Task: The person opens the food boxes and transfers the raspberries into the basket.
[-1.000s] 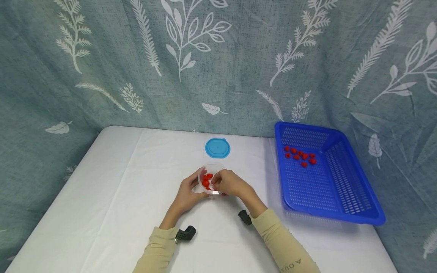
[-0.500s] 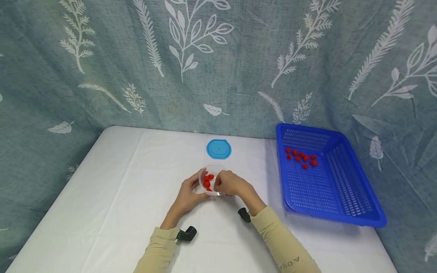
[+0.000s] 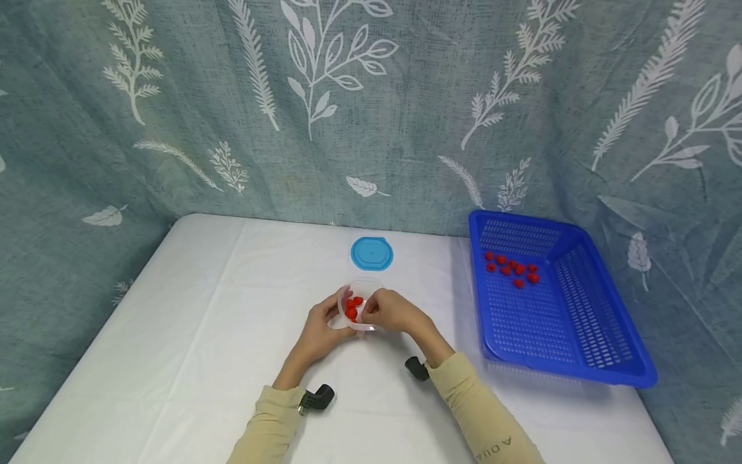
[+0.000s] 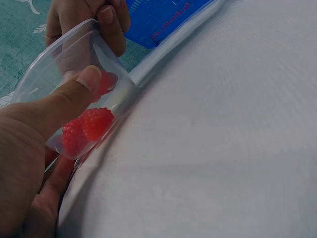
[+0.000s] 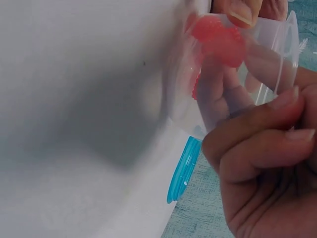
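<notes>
My left hand (image 3: pixel 320 327) holds a small clear plastic container (image 4: pixel 37 74) on the white table, its thumb across the near wall. Inside lie several red raspberries (image 3: pixel 351 313), two of them pressed together in the left wrist view. My right hand (image 3: pixel 397 312) reaches through the open top. In the right wrist view its thumb and first fingers meet at a raspberry (image 5: pixel 229 47) seen through the cloudy wall, pinching it, while the other fingers stay curled outside. A round blue lid (image 3: pixel 371 253) lies flat behind the container.
A blue perforated basket (image 3: pixel 524 322) stands at the table's right side, with several raspberries (image 3: pixel 519 269) at its far left. Behind the white-covered table (image 3: pixel 243 277) hangs a green leaf-patterned curtain (image 3: pixel 406 116).
My right fingers dip deeper into the container, then lift slightly and shift within it. My left hand keeps its grip in place. Basket and lid stay where they were.
</notes>
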Demonstrator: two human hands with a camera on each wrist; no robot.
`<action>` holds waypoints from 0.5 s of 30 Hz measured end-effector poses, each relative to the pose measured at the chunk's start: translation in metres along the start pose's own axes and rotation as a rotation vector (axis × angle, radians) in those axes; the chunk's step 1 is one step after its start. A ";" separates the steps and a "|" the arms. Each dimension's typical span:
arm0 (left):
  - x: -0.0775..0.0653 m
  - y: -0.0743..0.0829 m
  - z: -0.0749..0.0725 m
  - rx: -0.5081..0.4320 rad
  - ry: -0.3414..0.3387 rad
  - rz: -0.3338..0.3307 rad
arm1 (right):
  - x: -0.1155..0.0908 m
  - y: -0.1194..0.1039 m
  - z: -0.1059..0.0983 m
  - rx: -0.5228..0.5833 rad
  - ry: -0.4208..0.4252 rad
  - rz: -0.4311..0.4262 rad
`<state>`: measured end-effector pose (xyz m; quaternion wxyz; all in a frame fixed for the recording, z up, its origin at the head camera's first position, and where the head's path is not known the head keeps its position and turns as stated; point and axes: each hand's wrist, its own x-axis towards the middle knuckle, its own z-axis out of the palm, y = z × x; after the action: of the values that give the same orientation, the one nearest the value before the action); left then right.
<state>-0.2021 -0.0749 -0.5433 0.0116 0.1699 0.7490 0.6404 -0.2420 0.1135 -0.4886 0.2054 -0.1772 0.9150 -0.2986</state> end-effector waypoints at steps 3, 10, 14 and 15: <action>0.003 -0.013 0.001 0.016 0.005 -0.002 | 0.000 0.003 0.002 0.024 0.020 -0.007; 0.007 -0.034 0.002 0.024 0.021 0.015 | -0.003 0.008 0.008 0.090 0.109 -0.058; 0.007 -0.034 0.001 0.022 0.021 0.013 | -0.008 0.009 0.012 0.125 0.214 -0.094; 0.007 -0.034 0.001 0.021 0.022 0.014 | -0.009 0.010 0.013 0.128 0.248 -0.100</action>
<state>-0.2162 -0.0766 -0.5746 -0.0028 0.1681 0.7545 0.6344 -0.2303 0.1188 -0.5024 0.0867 -0.1707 0.9024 -0.3860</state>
